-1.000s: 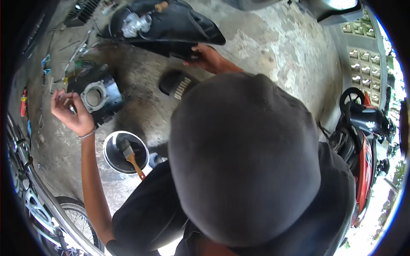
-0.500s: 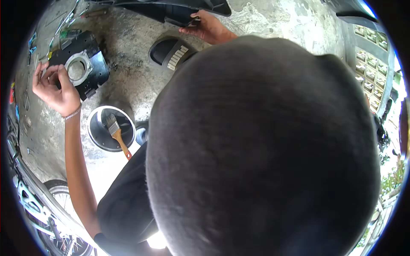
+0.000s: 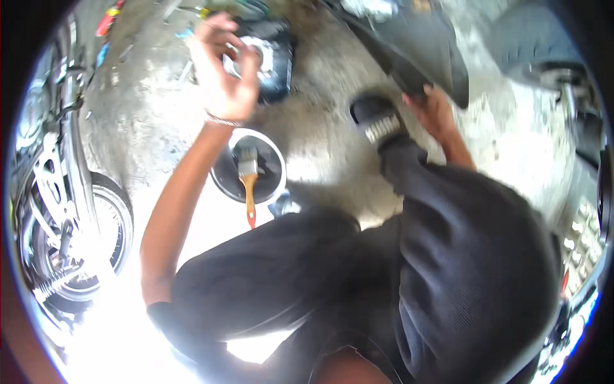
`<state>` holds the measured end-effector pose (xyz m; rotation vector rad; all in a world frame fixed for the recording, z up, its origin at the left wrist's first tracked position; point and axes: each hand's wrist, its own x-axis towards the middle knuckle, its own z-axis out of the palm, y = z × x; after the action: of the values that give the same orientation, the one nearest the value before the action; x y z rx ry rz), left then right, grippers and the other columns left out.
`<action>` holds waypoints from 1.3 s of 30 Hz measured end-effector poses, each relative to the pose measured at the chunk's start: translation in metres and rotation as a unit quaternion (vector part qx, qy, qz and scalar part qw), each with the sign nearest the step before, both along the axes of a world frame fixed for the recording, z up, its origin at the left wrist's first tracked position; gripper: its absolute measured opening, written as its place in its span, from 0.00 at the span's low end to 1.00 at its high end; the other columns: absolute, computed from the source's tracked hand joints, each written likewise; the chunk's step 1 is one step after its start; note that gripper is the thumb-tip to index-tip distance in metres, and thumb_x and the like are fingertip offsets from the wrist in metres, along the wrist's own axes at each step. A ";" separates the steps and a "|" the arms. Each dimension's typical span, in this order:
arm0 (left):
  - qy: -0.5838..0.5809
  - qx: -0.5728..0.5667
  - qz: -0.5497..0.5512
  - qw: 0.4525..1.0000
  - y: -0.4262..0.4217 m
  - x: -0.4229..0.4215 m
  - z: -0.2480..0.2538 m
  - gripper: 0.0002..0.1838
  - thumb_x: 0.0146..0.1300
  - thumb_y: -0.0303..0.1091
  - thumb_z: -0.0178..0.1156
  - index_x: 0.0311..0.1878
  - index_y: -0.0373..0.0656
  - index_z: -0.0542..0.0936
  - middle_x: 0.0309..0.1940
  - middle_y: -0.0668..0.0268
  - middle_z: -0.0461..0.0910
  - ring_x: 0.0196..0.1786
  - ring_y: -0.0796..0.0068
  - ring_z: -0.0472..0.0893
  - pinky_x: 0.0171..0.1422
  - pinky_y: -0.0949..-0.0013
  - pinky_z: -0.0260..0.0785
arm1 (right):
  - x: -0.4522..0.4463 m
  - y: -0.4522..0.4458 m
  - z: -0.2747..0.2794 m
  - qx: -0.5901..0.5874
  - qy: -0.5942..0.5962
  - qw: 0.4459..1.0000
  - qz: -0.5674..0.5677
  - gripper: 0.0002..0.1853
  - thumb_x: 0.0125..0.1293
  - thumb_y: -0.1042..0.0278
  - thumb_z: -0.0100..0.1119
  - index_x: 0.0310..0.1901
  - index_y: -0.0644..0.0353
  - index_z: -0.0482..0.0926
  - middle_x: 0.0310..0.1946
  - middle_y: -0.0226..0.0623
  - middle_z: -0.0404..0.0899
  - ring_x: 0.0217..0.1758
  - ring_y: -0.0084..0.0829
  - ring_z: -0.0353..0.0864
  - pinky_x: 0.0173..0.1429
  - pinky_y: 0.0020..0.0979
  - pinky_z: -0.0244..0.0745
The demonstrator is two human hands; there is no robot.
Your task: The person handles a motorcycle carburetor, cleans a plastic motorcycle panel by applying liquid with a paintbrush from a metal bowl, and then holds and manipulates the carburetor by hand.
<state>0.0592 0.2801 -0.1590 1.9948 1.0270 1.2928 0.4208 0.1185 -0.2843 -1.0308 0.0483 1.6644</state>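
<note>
The two hands are well apart. The left hand (image 3: 224,73) is raised with its palm partly showing, the fingers loosely curled and the thumb apart from them; motion blurs it, and a thin bracelet (image 3: 224,121) circles its wrist. The right hand (image 3: 435,118) is clamped on the lower edge of a black panel (image 3: 428,54), thumb and forefinger on either side of that edge.

From this view the left hand overlaps a pale metal part (image 3: 267,59), which sits on a dark plate (image 3: 278,88) on the concrete floor (image 3: 326,80); whether the hand touches it cannot be told. The black panel is near the top of the view, to the right of the dark plate, with something clear and crumpled-looking near its upper end, cut off by the border.

Just below the left wrist stands a bucket (image 3: 281,171) with a white rim and dark inside. A paintbrush (image 3: 248,166) leans in it, bristles inside, its wooden handle crossing the rim and ending in a red tip. Near the right hand, a black sandal (image 3: 377,118) with pale markings on its strap shows at the end of a dark trouser leg (image 3: 467,243).

Farther out, a spoked wheel (image 3: 121,224) stands at the left, a red tool (image 3: 110,18) lies at the upper left, and a large dark rounded object (image 3: 531,48) is at the upper right.
</note>
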 end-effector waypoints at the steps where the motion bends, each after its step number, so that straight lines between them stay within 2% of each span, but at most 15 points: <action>1: -0.003 0.007 0.008 1.000 0.002 -0.001 -0.010 0.28 0.53 0.15 0.55 0.60 0.40 0.67 0.50 0.63 0.70 0.36 0.77 0.72 0.39 0.73 0.66 | -0.001 -0.006 -0.009 0.017 0.006 1.000 0.005 0.16 0.69 0.71 0.55 0.55 0.69 0.72 0.53 0.47 0.78 0.53 0.44 0.79 0.63 0.41 0.75; 11: 0.002 -0.011 0.062 0.998 0.008 -0.006 -0.004 0.28 0.52 0.15 0.54 0.60 0.38 0.68 0.48 0.60 0.70 0.36 0.72 0.72 0.40 0.72 0.67 | -0.013 -0.012 0.024 -0.108 -0.041 0.992 -0.043 0.19 0.69 0.62 0.59 0.57 0.62 0.71 0.47 0.45 0.78 0.45 0.41 0.81 0.52 0.38 0.77; 13: 0.004 -0.019 0.059 0.998 0.004 -0.009 -0.002 0.28 0.52 0.15 0.53 0.60 0.38 0.68 0.48 0.60 0.70 0.36 0.71 0.72 0.41 0.71 0.68 | 0.010 -0.026 0.029 -0.093 0.039 0.991 0.084 0.17 0.66 0.59 0.63 0.52 0.57 0.73 0.47 0.40 0.80 0.45 0.37 0.81 0.53 0.34 0.75; 14: 0.000 -0.013 0.067 0.998 0.002 -0.011 0.000 0.28 0.52 0.15 0.53 0.60 0.38 0.68 0.48 0.60 0.70 0.36 0.71 0.72 0.41 0.71 0.68 | 0.006 -0.023 0.056 -0.023 -0.106 0.960 0.259 0.17 0.66 0.58 0.64 0.50 0.56 0.74 0.44 0.37 0.80 0.42 0.37 0.80 0.51 0.33 0.74; 15: 0.005 -0.013 0.070 0.997 0.000 -0.016 0.002 0.28 0.52 0.15 0.53 0.60 0.38 0.68 0.48 0.60 0.70 0.36 0.71 0.72 0.41 0.71 0.68 | 0.002 -0.020 0.087 0.049 -0.245 0.873 0.418 0.16 0.65 0.57 0.65 0.48 0.56 0.75 0.42 0.35 0.80 0.40 0.36 0.79 0.50 0.33 0.73; 16: 0.009 -0.013 0.074 0.997 -0.001 -0.021 0.004 0.28 0.52 0.15 0.53 0.60 0.38 0.68 0.48 0.60 0.70 0.36 0.70 0.72 0.41 0.70 0.68 | -0.005 0.000 0.109 0.056 -0.248 0.869 0.425 0.16 0.65 0.57 0.65 0.48 0.56 0.75 0.42 0.35 0.80 0.40 0.36 0.79 0.50 0.33 0.73; 18: 0.015 -0.020 0.078 0.997 -0.008 -0.026 0.006 0.29 0.51 0.15 0.53 0.60 0.38 0.68 0.48 0.59 0.70 0.36 0.69 0.72 0.42 0.70 0.69 | -0.025 0.061 0.148 0.206 -0.487 0.514 0.675 0.17 0.64 0.57 0.66 0.47 0.57 0.76 0.40 0.35 0.79 0.38 0.36 0.78 0.49 0.33 0.72; 20: 0.016 -0.025 0.082 0.996 -0.018 -0.030 0.009 0.29 0.51 0.15 0.54 0.60 0.38 0.68 0.48 0.60 0.70 0.36 0.70 0.72 0.42 0.70 0.69 | -0.051 0.108 0.174 0.269 -0.651 0.496 0.508 0.23 0.60 0.55 0.67 0.52 0.60 0.74 0.45 0.41 0.78 0.44 0.38 0.78 0.50 0.34 0.73; 21: 0.020 -0.025 0.084 0.996 -0.018 -0.032 0.011 0.29 0.51 0.15 0.54 0.60 0.38 0.68 0.48 0.60 0.70 0.36 0.70 0.72 0.42 0.70 0.69 | -0.064 0.133 0.177 0.310 -0.778 0.379 0.395 0.25 0.58 0.54 0.68 0.50 0.61 0.74 0.44 0.43 0.78 0.43 0.43 0.78 0.50 0.37 0.73; 23: 0.028 -0.018 0.093 0.995 -0.016 -0.038 0.017 0.29 0.51 0.16 0.54 0.60 0.39 0.68 0.48 0.60 0.70 0.36 0.70 0.72 0.42 0.70 0.69 | -0.063 0.190 0.141 0.345 -0.849 0.269 0.296 0.30 0.54 0.49 0.71 0.50 0.63 0.73 0.43 0.46 0.79 0.42 0.49 0.79 0.49 0.40 0.75; 26: 0.060 0.012 0.095 0.994 -0.024 -0.048 0.025 0.28 0.50 0.18 0.56 0.58 0.40 0.69 0.47 0.60 0.71 0.37 0.68 0.73 0.42 0.69 0.69 | -0.059 0.237 0.103 0.134 -0.787 0.346 0.493 0.38 0.44 0.38 0.73 0.48 0.64 0.77 0.43 0.49 0.83 0.45 0.53 0.82 0.50 0.41 0.77; 31: 0.134 -0.021 0.100 0.986 -0.050 -0.069 0.023 0.28 0.52 0.22 0.57 0.59 0.42 0.69 0.51 0.59 0.72 0.40 0.60 0.77 0.42 0.65 0.72 | -0.066 0.247 0.101 0.150 -0.789 0.266 0.533 0.32 0.45 0.38 0.69 0.42 0.59 0.84 0.39 0.46 0.85 0.42 0.50 0.83 0.47 0.41 0.78; 33: 0.152 0.047 0.087 0.983 -0.049 -0.073 0.024 0.27 0.50 0.20 0.58 0.57 0.40 0.70 0.45 0.62 0.71 0.33 0.68 0.74 0.36 0.68 0.69 | -0.065 0.246 0.101 0.150 -0.796 0.230 0.539 0.31 0.46 0.38 0.66 0.41 0.60 0.85 0.37 0.47 0.86 0.39 0.50 0.84 0.45 0.41 0.78; 36: 0.171 0.077 0.095 0.978 -0.035 -0.078 0.035 0.27 0.51 0.20 0.58 0.57 0.41 0.69 0.45 0.61 0.72 0.33 0.67 0.75 0.37 0.68 0.69 | -0.061 0.249 0.111 0.178 -0.806 0.227 0.517 0.31 0.46 0.38 0.66 0.40 0.62 0.85 0.36 0.47 0.86 0.38 0.50 0.84 0.44 0.42 0.78; 39: 0.193 0.065 0.086 0.975 -0.048 -0.080 0.036 0.27 0.51 0.21 0.58 0.58 0.42 0.69 0.45 0.61 0.72 0.33 0.66 0.75 0.37 0.67 0.70 | -0.055 0.245 0.132 0.167 -0.769 0.338 0.516 0.35 0.45 0.40 0.72 0.47 0.63 0.83 0.41 0.50 0.85 0.42 0.50 0.84 0.48 0.42 0.78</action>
<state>-0.0208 0.2316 -0.1228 2.3627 1.3489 1.1035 0.3659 0.3635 -0.1520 -2.0230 -2.5453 0.6447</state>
